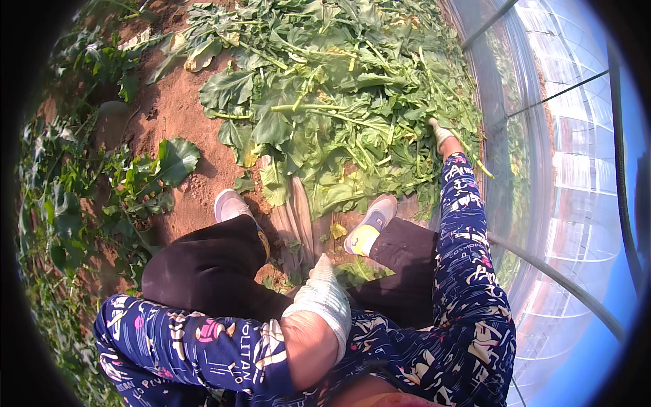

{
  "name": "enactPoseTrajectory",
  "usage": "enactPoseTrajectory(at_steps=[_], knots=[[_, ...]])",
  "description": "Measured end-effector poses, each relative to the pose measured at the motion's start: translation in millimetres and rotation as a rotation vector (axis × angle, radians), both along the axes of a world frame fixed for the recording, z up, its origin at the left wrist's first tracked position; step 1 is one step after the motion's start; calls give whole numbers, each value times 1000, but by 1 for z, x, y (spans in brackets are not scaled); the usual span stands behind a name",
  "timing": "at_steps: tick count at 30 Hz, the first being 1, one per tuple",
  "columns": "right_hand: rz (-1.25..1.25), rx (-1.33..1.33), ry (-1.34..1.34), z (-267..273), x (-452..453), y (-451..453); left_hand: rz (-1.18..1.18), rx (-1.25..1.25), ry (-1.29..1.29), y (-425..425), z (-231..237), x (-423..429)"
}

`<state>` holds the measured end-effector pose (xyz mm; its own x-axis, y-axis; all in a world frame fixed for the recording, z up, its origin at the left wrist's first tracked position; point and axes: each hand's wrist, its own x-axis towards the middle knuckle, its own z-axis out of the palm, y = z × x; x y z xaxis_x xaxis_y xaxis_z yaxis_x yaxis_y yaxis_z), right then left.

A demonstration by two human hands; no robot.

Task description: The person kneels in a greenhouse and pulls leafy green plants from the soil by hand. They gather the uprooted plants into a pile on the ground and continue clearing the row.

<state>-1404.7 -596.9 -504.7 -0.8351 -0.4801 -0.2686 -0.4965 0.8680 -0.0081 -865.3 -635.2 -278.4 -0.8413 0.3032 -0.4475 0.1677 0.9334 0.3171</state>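
Observation:
My right hand [439,133], in a pale knitted work glove, reaches out to the right edge of a heap of cut leafy green stalks [325,112]. Its fingers are partly among the leaves by a long green stem [469,152]; whether they grip it is not plain. My left hand [323,285], in a whitish knitted glove, hangs low between my knees with its fingers pointing forward. The fingers look close together, and their inner side is hidden. Nothing shows in the left hand. The leaf heap spreads in front of both my shoes.
Leafy vines [127,203] grow on reddish soil [183,198] at the left, with a round pale-green fruit [113,109] among them. Clear plastic sheeting [503,102] and metal tubes [564,285] of a greenhouse wall run close along my right. A strip of film [297,219] lies between my shoes.

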Motion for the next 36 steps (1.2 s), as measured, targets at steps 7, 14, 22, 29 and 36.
enactPoseTrajectory(at_steps=[7, 14, 22, 29, 36], knots=[[-13, 284, -57, -71, 63, -67, -11, -18, -32, 0, 2, -11], [57, 243, -71, -68, 46, -44, -13, -57, -24, -2, 12, -17], [-83, 135, -165, -59, 59, -41, 41, -79, -46, -4, 15, -16], [-463, -574, -619, -46, 95, -2, 55, -62, -13, -8, 21, -18], [-692, -1091, -914, -34, 162, 18, 36, -46, -115, -29, 18, -32]])
